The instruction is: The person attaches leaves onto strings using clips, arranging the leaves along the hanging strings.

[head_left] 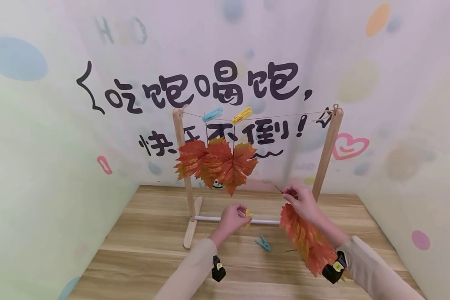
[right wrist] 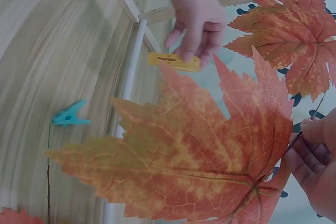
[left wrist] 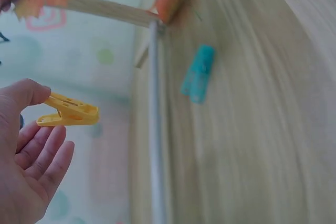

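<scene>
My left hand (head_left: 233, 219) pinches a yellow clothespin (left wrist: 71, 111) by its handles, over the white crossbar. The right hand (head_left: 301, 204) holds an orange-red maple leaf (right wrist: 199, 161) by its thin dark stem (right wrist: 298, 137), and the blade hangs below the fingers. On the string (head_left: 285, 115) of a wooden frame, a blue clothespin (head_left: 212, 114) and a yellow one (head_left: 242, 115) each hold a leaf; the right one of these leaves (head_left: 233, 164) overlaps the other. A teal clothespin (head_left: 263, 243) lies on the table between my forearms.
The frame's left post (head_left: 183, 166) and right post (head_left: 327, 154) stand on the wooden table (head_left: 142, 250), joined low down by a white crossbar (head_left: 210, 218). Another leaf (head_left: 320, 256) lies near my right wrist. A wall (head_left: 210, 41) with painted lettering rises behind.
</scene>
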`<state>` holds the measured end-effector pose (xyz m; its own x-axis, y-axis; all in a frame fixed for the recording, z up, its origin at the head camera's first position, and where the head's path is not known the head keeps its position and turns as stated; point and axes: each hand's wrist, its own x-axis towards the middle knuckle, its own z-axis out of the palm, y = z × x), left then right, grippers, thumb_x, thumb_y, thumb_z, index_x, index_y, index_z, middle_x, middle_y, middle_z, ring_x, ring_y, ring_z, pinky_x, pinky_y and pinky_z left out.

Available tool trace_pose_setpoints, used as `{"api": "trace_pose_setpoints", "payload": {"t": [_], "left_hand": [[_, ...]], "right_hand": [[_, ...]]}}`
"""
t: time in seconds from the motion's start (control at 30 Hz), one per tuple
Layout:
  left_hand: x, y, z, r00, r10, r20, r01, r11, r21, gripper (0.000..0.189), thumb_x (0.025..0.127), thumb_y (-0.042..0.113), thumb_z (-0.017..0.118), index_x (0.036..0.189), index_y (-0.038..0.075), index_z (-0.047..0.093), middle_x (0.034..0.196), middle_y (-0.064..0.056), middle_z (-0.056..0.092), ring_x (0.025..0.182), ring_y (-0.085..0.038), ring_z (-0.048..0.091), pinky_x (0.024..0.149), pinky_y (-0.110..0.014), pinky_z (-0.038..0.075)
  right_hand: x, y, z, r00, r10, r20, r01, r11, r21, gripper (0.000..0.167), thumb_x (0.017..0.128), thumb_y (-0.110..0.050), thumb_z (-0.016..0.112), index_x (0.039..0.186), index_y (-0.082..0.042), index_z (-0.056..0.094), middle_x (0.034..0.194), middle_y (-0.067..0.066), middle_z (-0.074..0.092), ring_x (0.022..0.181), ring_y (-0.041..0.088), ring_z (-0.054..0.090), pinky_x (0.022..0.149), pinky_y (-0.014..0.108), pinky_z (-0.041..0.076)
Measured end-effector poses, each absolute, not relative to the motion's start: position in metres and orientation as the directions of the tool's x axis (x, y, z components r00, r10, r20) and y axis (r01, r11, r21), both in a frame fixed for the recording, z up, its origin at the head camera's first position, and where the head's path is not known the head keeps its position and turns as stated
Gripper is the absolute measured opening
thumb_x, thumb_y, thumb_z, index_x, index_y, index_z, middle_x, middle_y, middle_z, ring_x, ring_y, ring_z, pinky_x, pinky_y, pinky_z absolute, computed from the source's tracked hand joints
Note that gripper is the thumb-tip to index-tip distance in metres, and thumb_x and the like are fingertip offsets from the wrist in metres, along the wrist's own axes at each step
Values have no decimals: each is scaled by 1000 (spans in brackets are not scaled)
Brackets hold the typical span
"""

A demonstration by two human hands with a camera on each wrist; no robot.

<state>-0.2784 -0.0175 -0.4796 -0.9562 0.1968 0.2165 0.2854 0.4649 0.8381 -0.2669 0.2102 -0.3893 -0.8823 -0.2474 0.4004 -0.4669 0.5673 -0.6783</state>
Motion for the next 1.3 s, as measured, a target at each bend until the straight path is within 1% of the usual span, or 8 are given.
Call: {"api": "trace_pose_setpoints", "payload": {"t": [0.13, 0.23, 0.37, 0.53, 0.67, 0.93, 1.03, 1.3], "left_hand": [[-279, -13, -464, -949, 199, 245, 309, 432, 847, 27, 67, 5, 74, 90, 0, 61, 76, -8, 65, 66, -7, 60, 60, -17, 49], [-278, -10, -451, -947, 202, 250, 314, 416, 853, 28, 67, 5, 74, 92, 0, 62, 76, -6, 65, 66, -7, 60, 60, -17, 49], [-277, -8, -433, -938, 221, 266, 335, 388, 859, 26, 67, 5, 73, 91, 0, 63, 75, -6, 66, 66, -8, 60, 59, -18, 49], [-276, -7, -412, -905, 235, 354, 418, 351, 838, 23, 66, 3, 73, 86, 0, 62, 73, -9, 66, 64, -10, 61, 59, -17, 50], [-276, -8, -396, -877, 241, 416, 477, 324, 817, 23, 67, 3, 73, 87, 1, 61, 77, -9, 65, 67, -13, 63, 61, -17, 50], [-277, -9, -371, -882, 217, 419, 463, 228, 857, 28, 70, 8, 76, 94, 3, 62, 84, -9, 65, 74, -15, 64, 66, -20, 51], [-277, -10, -363, -883, 212, 420, 458, 189, 868, 29, 70, 7, 76, 95, 2, 62, 87, -12, 65, 75, -18, 64, 65, -21, 52], [-280, -13, -344, -882, 158, 443, 467, 178, 866, 28, 71, 6, 75, 95, 1, 62, 86, -12, 65, 73, -18, 64, 66, -23, 52]], "right_hand": [[-269, 210, -386, -880, -241, 409, -468, 577, -669, 7, 85, 4, 57, 90, 1, 60, 82, 10, 58, 74, 18, 54, 65, 23, 50], [-271, 209, -383, -880, -236, 412, -467, 583, -664, 8, 85, 4, 57, 92, 0, 60, 84, 11, 59, 75, 19, 54, 67, 26, 51], [-273, 207, -377, -883, -234, 406, -461, 585, -667, 8, 86, 3, 57, 93, 1, 59, 86, 14, 60, 76, 21, 54, 69, 29, 51], [-275, 204, -368, -891, -224, 394, -447, 584, -678, 8, 86, 3, 56, 94, 2, 59, 86, 13, 61, 77, 21, 54, 68, 27, 51], [-277, 202, -363, -884, -223, 411, -458, 585, -669, 8, 86, 3, 56, 94, 2, 60, 84, 12, 61, 76, 21, 54, 65, 23, 49], [-278, 197, -357, -877, -208, 434, -465, 597, -654, 9, 86, 0, 57, 94, 2, 60, 85, 12, 63, 76, 21, 56, 66, 26, 51], [-278, 195, -354, -873, -203, 444, -470, 594, -653, 8, 87, -1, 57, 94, 1, 61, 84, 12, 63, 76, 20, 56, 65, 23, 50], [-277, 193, -342, -862, -213, 460, -491, 575, -654, 9, 86, 1, 57, 94, 3, 60, 83, 13, 63, 74, 22, 56, 62, 17, 48]]}}
